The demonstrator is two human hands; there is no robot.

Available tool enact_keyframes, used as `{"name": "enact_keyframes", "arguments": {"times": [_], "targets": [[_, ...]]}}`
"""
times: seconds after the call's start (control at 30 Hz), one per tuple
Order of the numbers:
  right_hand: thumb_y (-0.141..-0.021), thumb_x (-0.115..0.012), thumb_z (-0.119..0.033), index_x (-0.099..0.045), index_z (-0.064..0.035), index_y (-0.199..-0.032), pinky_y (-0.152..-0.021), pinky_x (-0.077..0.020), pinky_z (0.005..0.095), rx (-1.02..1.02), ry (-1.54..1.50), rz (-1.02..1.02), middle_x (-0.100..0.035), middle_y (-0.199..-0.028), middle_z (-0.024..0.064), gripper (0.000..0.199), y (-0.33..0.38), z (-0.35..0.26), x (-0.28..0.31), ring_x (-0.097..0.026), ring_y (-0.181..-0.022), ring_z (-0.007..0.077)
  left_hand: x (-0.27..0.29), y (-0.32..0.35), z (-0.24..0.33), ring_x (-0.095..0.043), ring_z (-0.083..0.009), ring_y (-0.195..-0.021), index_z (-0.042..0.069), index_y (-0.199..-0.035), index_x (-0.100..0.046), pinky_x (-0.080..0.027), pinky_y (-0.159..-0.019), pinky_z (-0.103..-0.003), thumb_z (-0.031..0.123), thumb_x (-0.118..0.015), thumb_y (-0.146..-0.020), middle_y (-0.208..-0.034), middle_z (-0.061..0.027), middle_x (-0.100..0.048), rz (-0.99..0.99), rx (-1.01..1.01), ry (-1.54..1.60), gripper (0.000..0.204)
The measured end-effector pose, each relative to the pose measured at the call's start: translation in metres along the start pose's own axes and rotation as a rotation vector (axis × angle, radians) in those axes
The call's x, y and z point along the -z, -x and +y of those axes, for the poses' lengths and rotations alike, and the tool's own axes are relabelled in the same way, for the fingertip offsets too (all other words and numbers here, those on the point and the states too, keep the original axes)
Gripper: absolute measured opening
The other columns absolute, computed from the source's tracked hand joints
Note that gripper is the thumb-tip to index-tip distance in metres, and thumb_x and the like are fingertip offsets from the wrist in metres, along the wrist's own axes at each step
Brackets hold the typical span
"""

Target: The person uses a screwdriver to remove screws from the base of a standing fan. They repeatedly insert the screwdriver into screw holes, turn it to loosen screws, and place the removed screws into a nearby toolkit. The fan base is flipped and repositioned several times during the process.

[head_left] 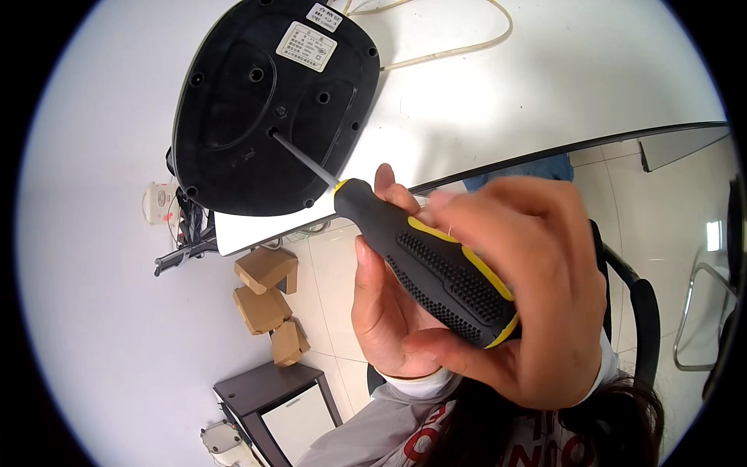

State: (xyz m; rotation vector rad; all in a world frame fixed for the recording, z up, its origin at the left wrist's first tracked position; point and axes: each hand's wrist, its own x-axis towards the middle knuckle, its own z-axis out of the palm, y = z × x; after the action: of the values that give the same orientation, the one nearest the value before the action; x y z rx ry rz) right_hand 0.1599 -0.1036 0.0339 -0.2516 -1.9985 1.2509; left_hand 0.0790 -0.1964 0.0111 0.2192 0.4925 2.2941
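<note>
A black and yellow screwdriver (443,268) slants across the middle, its steel shaft pointing up and left. The tip sits at a screw hole in the black plastic base (226,163) of an appliance, which lies underside up with several holes and two white labels. My left hand (389,319) is closed around the handle from below, thumb along its near side and fingertips showing beyond it. Over the handle's rear end curls my right hand (541,288), somewhat blurred, with its thumb under the handle. How firmly the right fingers press is hidden.
The appliance lies on a white table (467,101) with a dark edge. A pale cord (451,53) loops behind it. Cardboard boxes (264,307) and a dark cabinet (268,389) stand on the floor at lower left. A chair armrest (644,327) is at right.
</note>
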Motion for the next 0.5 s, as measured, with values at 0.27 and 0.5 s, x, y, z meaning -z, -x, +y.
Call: {"name": "enact_keyframes", "arguments": {"times": [0.27, 0.5], "targets": [[-0.065, -0.079, -0.016, -0.062, -0.0098, -0.103, -0.056, -0.0481, 0.0266, 0.016, 0.016, 0.053, -0.056, -0.089, 0.0062, 0.042, 0.005, 0.003, -0.009, -0.060, -0.071, 0.0178, -0.012, -0.002, 0.002, -0.036, -0.0249, -0.118, 0.009, -0.142, -0.027, -0.037, -0.099, -0.039, 0.032, -0.041, -0.092, -0.125, -0.0084, -0.041, 0.073, 0.004, -0.021, 0.057], [-0.063, -0.077, -0.007, -0.065, -0.0163, -0.102, -0.061, -0.0440, 0.0255, 0.034, -0.037, -0.071, -0.044, -0.108, 0.0081, 0.042, 0.002, -0.001, -0.007, -0.057, -0.087, 0.0206, 0.016, -0.005, -0.001, -0.042, -0.0181, -0.102, 0.009, -0.143, -0.025, -0.042, -0.088, -0.036, 0.037, -0.042, -0.095, -0.113, -0.0052, -0.043, -0.175, 0.031, 0.046, 0.057]]}}
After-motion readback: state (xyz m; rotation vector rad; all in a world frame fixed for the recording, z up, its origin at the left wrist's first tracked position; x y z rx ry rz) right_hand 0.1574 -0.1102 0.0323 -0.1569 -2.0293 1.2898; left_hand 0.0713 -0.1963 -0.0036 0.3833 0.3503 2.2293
